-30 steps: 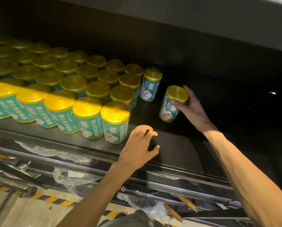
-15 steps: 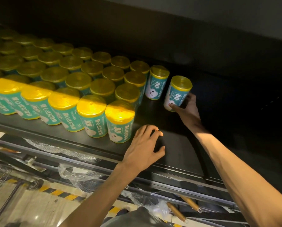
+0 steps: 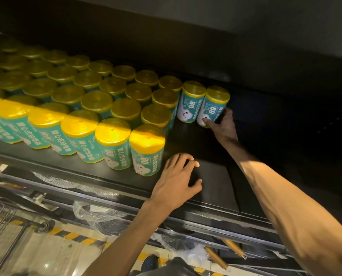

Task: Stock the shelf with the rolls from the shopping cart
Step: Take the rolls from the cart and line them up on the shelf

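Several teal rolls with yellow tops [image 3: 114,108] stand in rows on the dark shelf [image 3: 210,182]. My right hand [image 3: 223,125] reaches deep into the shelf and holds the base of one roll [image 3: 214,105], which stands at the right end of the back row, touching its neighbour [image 3: 190,102]. My left hand [image 3: 176,180] rests on the shelf's front part with its fingers bent, just right of the front-row end roll [image 3: 147,150], and holds nothing.
A wire shopping cart [image 3: 1,222] shows at the lower left over a floor with yellow-black tape. Clear plastic wrap [image 3: 94,214] and wooden-handled items [image 3: 233,248] lie on lower shelf levels. The shelf's right half is bare and dark.
My right hand has carried the roll back and left until it stands against the end of the back row. My left hand has stayed on the shelf.
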